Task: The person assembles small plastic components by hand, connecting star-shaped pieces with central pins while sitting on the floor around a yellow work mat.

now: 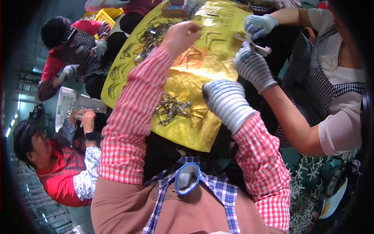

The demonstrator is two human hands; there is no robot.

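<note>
My left hand (181,37), bare below a red checked sleeve, is raised over the far middle of the yellow-covered table (194,138). Its fingers are curled in together, and whatever they hold is too small to make out. Over the table's right edge, my right hand (228,102) wears a white and blue striped glove. It is closed, with its fingertips turned out of sight. Between my arms lies a small heap of thin metal parts (173,109). A larger heap of metal parts (150,39) spreads beyond my left forearm.
At the right, a co-worker's gloved hands (255,68) hold a white strip-shaped part (263,48). Other people sit along the left, near a white crate (66,103) and a yellow crate (105,17). Many pale parts (307,183) lie low at the right.
</note>
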